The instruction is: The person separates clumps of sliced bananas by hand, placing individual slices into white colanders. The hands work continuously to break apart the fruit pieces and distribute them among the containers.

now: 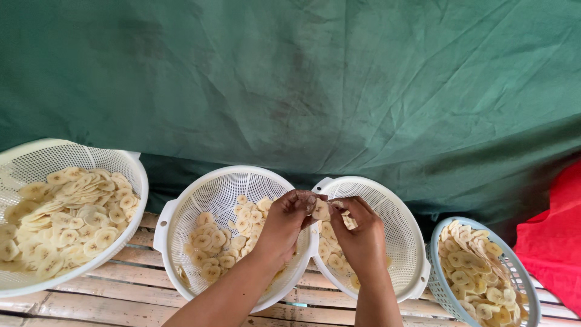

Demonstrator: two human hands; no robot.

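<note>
My left hand (284,221) and my right hand (360,233) meet above the gap between two white perforated baskets. Together their fingertips pinch a small clump of pale banana slices (321,210). The left basket (175,209) holds a loose layer of round slices. Below my right hand, the second basket (393,206) has a few slices showing, partly hidden by the hand. Both forearms reach up from the bottom edge.
A large white basket (115,157) heaped with slices sits at the far left. A pale blue basket (514,266) full of slices stands at the right. All rest on a bamboo slat surface (91,300). A green tarp (302,79) hangs behind; red cloth (560,230) lies at right.
</note>
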